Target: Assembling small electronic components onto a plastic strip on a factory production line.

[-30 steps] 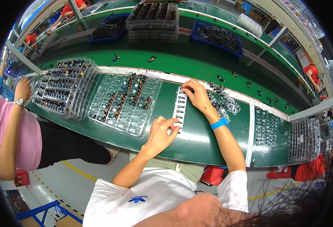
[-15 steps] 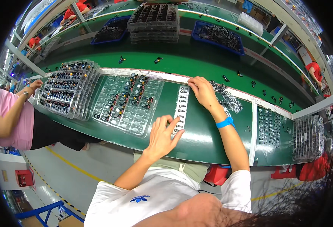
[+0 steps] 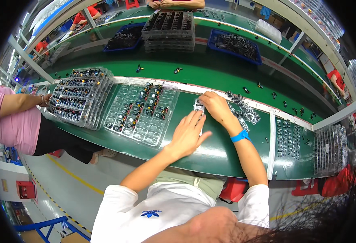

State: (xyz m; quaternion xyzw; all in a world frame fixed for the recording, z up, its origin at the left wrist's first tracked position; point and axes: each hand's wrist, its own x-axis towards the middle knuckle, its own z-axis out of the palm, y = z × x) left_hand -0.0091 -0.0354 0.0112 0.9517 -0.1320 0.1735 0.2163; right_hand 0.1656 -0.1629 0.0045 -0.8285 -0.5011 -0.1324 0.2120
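My left hand lies flat with fingers spread on the green bench, covering the near part of a narrow white strip of small parts. At the strip's far end my right hand, with a blue wristband on the wrist, rests with fingers curled; whether it pinches a part cannot be seen. Left of the hands sits a clear plastic tray partly filled with small dark components. A loose heap of clear-wrapped parts lies just right of my right hand.
A stack of filled clear trays stands further left, beside a person in a pink top. More clear trays lie at the right. Beyond a white rail runs a green belt with scattered parts, black trays and blue bins.
My left hand has slid forward onto the white strip, closer to my right hand. The view has shifted slightly; the person at the left has lowered an arm toward the stacked trays.
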